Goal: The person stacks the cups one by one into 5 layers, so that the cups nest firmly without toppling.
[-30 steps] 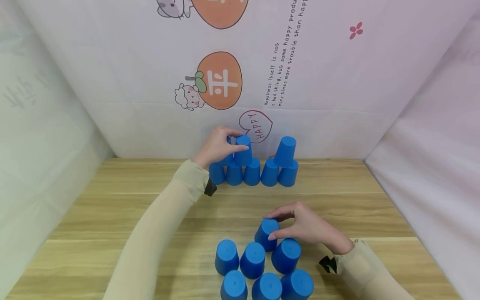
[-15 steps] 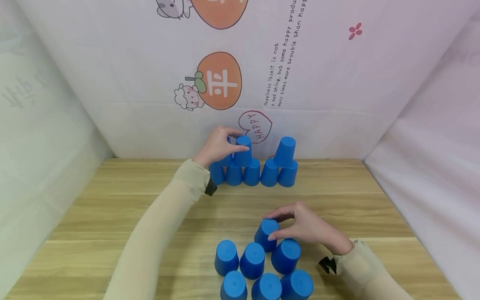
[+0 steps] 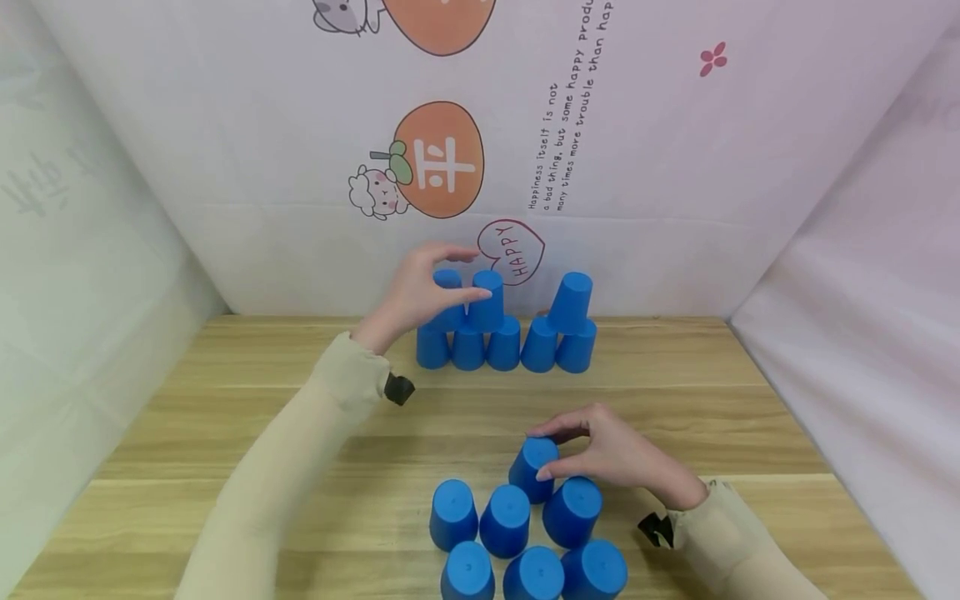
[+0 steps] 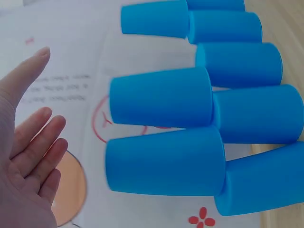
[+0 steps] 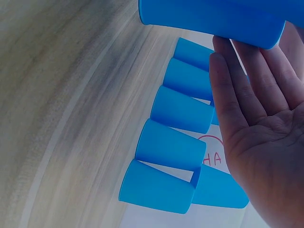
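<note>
My left hand (image 3: 414, 287) is beside the upper blue cups of the back stack, its fingers spread with nothing between them. In the left wrist view, a gap separates its fingers from the upside-down cups. One upper cup (image 3: 487, 302) stands on the bottom row, another upper cup (image 3: 447, 302) is left of it, partly behind the hand, and a third upper cup (image 3: 571, 302) sits at the right end. My right hand (image 3: 611, 454) holds a nearer blue cup (image 3: 534, 469) between thumb and fingers. This cup is at the back of a loose group on the table.
The stack's bottom row (image 3: 504, 346) of several cups stands near the white printed backdrop (image 3: 300, 267). More upside-down cups, including a front cup (image 3: 468, 571), stand near the wooden table's (image 3: 225, 433) front edge. White cloth hangs on both sides.
My left hand has let go of the upper cup and drawn back slightly to the left, its fingers opening and uncovering the leftmost upper cup. The right hand stays on its cup.
</note>
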A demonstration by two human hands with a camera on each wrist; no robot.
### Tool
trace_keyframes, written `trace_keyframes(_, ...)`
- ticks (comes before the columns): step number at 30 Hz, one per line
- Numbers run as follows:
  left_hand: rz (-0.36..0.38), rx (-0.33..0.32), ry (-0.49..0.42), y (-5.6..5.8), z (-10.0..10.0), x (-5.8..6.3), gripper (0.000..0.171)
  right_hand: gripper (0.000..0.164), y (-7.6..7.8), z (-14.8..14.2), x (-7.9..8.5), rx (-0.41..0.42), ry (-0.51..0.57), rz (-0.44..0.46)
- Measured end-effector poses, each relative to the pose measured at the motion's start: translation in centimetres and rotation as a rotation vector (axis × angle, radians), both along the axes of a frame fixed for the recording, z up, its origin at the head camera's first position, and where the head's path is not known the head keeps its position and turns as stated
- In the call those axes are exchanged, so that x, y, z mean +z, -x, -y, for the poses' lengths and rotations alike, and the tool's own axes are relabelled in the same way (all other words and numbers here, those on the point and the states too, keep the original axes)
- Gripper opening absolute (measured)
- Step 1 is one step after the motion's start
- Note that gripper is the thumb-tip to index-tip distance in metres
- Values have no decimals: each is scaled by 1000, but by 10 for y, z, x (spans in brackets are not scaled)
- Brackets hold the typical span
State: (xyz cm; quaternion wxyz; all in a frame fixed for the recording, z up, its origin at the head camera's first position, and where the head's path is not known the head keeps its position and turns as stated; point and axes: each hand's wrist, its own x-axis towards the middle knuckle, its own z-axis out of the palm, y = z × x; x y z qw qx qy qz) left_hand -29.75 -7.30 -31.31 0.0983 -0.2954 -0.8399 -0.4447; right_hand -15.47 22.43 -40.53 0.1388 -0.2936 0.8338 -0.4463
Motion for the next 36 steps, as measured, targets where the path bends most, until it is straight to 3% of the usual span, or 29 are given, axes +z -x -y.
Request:
trace_keyframes(4, -27, -29, 10, -20, 9, -3, 59, 45, 0, 0, 0, 2, 1, 2)
trace_keyframes(8, -23, -47, 58, -38, 18, -15, 61, 45, -1, 0, 0, -1, 0, 0)
trace_keyframes(21, 140, -122, 122, -97, 42, -67, 60, 47, 0, 0, 1, -7, -4, -5)
trace_keyframes(28, 305, -230, 38, -121, 55, -90, 61, 47, 1, 0, 1, -9, -3, 1)
trace_keyframes(32, 412, -297, 15, -135, 58, -97, 62, 47, 1, 0, 1, -9, -1, 0)
trace_keyframes(36, 470, -352, 21, -147, 58, -101, 64, 47, 0, 0, 0, -15, -5, 3)
